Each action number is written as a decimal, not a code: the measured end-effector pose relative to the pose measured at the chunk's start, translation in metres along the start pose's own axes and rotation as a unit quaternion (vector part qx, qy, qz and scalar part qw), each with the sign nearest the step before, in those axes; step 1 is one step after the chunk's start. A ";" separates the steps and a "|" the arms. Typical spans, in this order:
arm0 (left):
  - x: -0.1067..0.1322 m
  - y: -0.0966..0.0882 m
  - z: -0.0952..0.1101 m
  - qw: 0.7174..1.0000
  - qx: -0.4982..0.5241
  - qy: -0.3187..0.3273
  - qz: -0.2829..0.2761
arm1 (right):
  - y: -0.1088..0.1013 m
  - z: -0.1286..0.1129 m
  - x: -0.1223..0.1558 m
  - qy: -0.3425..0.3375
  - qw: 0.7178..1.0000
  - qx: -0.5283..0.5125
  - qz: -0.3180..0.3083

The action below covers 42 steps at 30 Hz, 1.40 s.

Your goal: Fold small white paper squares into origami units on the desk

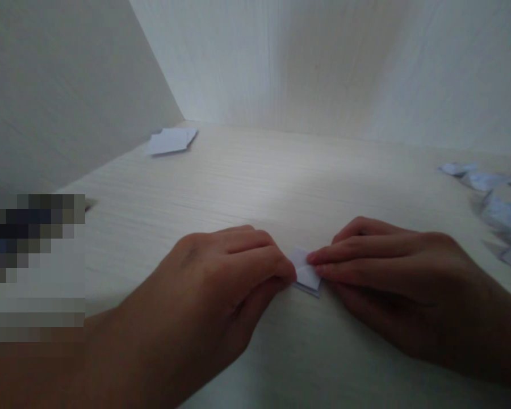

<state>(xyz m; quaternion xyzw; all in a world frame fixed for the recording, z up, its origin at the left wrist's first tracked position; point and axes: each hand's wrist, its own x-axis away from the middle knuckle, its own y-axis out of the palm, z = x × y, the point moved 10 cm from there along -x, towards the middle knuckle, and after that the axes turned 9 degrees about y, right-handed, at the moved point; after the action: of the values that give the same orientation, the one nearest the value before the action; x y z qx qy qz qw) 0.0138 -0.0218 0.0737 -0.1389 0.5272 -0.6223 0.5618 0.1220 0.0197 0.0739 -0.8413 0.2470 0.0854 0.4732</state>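
A small folded piece of white paper point(309, 276) lies on the pale table point(255, 182), between my two hands. My left hand point(234, 272) is closed, its thumb and curled fingers pinching the paper's left edge. From the other side my right hand point(392, 278) presses its fingertips on the paper's right edge, fingers held together. Layered folds show at the paper's lower edge; its outer parts are hidden under my fingers.
A small stack of white paper sheets point(170, 141) lies at the back left, near the side wall point(89, 85). Several folded white paper pieces point(500, 210) are scattered along the right edge. A back wall point(323, 62) rises behind the table. A pixelated patch covers the lower left.
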 end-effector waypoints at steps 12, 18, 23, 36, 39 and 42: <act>0.002 0.001 0.002 0.999 -0.012 0.028 -0.011 | 0.001 0.003 -0.001 0.005 1.000 -0.010 -0.007; 0.002 0.005 0.007 0.998 -0.014 0.055 -0.031 | 0.002 0.000 0.000 -0.012 1.000 0.025 -0.009; 0.002 0.006 0.011 0.996 -0.036 0.069 -0.042 | 0.005 -0.005 0.002 -0.013 0.996 0.086 -0.027; 0.002 0.007 0.014 0.996 -0.039 0.069 -0.035 | 0.014 -0.017 0.006 -0.034 0.990 0.126 -0.052; 0.002 0.008 0.010 0.998 -0.028 0.053 -0.035 | 0.016 -0.019 0.004 -0.025 0.989 0.140 -0.044; 0.002 0.008 0.009 0.998 -0.022 0.047 -0.031 | 0.016 -0.021 0.003 -0.016 0.986 0.161 -0.026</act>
<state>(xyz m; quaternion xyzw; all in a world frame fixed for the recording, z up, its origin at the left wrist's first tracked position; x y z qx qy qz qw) 0.0240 -0.0263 0.0701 -0.1382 0.5621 -0.6336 0.5133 0.1145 -0.0060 0.0718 -0.7586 0.2282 0.0462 0.6086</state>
